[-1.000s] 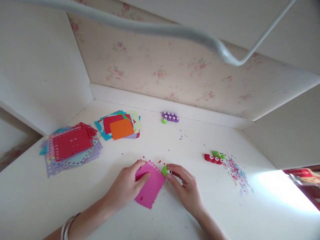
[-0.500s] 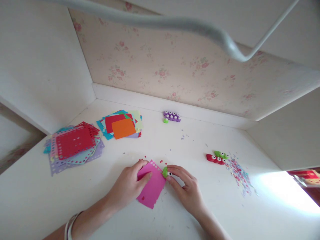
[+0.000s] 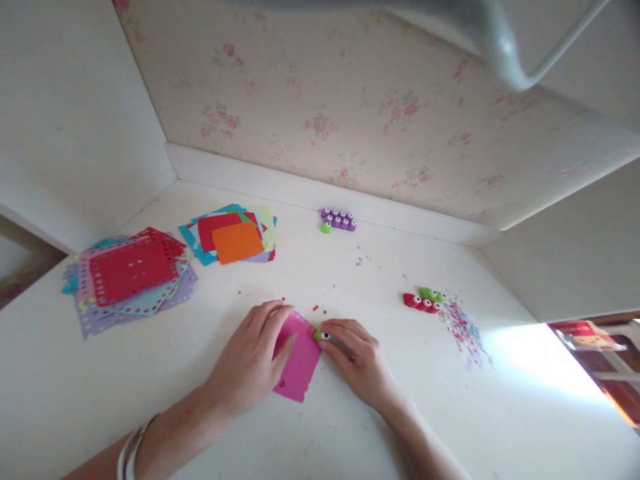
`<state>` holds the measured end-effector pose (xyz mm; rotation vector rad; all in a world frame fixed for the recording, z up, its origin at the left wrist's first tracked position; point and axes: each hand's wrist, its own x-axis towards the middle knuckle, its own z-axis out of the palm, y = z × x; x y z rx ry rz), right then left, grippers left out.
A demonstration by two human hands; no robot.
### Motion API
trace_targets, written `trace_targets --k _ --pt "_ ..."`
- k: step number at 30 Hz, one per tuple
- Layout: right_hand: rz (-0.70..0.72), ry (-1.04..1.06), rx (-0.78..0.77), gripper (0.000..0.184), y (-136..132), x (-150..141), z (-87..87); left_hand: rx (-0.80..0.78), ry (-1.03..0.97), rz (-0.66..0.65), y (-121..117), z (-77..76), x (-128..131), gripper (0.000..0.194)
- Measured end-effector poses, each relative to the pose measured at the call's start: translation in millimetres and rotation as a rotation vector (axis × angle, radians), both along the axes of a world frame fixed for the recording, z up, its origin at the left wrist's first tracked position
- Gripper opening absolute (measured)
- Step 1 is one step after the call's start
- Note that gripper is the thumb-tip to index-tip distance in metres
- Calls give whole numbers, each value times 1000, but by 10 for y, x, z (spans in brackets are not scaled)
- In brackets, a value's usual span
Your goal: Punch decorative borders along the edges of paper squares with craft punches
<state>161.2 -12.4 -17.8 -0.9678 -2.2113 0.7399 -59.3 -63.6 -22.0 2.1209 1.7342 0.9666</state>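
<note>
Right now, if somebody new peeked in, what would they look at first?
Probably the bright pink paper, low in the middle, in the left grip, with a little green punch at its edge in the right grip. Next might come the red sheet full of holes at far left and the orange sheet nearby. Over on the right lies colourful confetti.

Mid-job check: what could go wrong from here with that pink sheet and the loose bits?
The green punch in the right hand sits at the edge of the pink sheet, near its row of holes; an overlapping cut might tear it.
The left hand grips the opposite side, so the sheet could twist.
The loose confetti beside the red punches could scatter if brushed.
</note>
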Motion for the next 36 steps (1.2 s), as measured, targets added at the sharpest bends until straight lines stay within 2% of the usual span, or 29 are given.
trace_targets --k 3,7,11,16,36 --pt "-6 14 -35 18 3 12 -10 62 150 -79 -73 92 28 23" --pt "-96 43 -68 19 35 -7 -47 -2 184 -200 -216 102 145 19" --pt "-95 25 -95 17 63 -54 -75 -43 186 -213 -313 34 237 27" --pt "-99 21 -157 16 57 -59 -66 -45 205 -244 -341 -31 234 37" --pt "-83 -2 -177 19 65 -85 -46 -72 186 -265 -337 -77 241 37"
